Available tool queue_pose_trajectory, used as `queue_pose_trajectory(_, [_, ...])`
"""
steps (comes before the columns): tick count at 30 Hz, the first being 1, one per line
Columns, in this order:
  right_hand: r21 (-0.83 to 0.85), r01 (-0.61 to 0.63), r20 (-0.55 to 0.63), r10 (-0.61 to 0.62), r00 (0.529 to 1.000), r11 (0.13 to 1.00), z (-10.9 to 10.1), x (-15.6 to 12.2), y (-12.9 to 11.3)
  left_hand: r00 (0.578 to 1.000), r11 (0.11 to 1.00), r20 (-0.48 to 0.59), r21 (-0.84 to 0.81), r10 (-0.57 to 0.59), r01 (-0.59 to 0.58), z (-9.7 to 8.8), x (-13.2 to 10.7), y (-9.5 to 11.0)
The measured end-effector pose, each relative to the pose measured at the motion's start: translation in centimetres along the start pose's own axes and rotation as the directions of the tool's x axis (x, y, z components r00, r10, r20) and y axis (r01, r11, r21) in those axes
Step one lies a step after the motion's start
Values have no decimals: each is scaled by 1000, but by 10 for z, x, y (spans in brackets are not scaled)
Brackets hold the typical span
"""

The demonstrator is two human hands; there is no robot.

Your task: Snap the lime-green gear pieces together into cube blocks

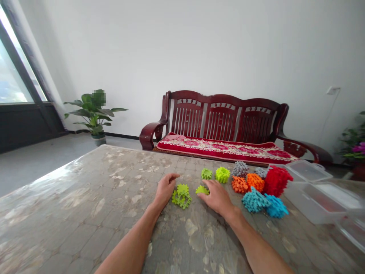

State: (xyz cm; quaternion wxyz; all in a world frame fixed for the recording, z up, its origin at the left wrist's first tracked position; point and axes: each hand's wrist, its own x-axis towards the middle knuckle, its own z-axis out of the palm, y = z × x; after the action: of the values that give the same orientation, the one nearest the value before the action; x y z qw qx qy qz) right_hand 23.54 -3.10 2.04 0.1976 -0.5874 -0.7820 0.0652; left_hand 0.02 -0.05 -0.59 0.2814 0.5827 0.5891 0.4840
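Note:
My left hand (pixel 166 187) is beside a small cluster of lime-green toothed building pieces (pixel 181 197) on the table. Its fingers stretch forward and hold nothing that I can see. My right hand (pixel 217 196) has its thumb and fingers around the edge of a flat green toothed piece (pixel 202 189), low over the tabletop. Beyond that hand stand a small green stack (pixel 206 174) and a brighter yellow-green stack (pixel 222 174) of similar pieces.
Right of my right hand are grey (pixel 240 169), orange (pixel 255 182), red (pixel 278 182) and blue stacks (pixel 255 199). Clear plastic boxes (pixel 310 201) stand at the table's right side. A wooden bench (pixel 222 118) is behind the patterned table (pixel 94 213).

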Motion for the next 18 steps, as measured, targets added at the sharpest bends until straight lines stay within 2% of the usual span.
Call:
queue_pose_trajectory(6, [-115,58,88,-48,995,992,-7,-3,-10,1000,1000,-10,9,1,-1,0,0,0])
queue_pose_trajectory(12, [-25,65,87,-62,994,998,-11,-2,-8,1000,1000,-12,12,-2,2,-1,1,0])
queue_pose_trajectory(15, [58,30,22,-31,999,998,-22,7,4,1000,1000,-16,16,-5,5,-1,1,2])
queue_pose_trajectory(18, [82,-31,-106,39,994,996,-44,23,26,1000,1000,-19,18,-9,9,-2,1,4])
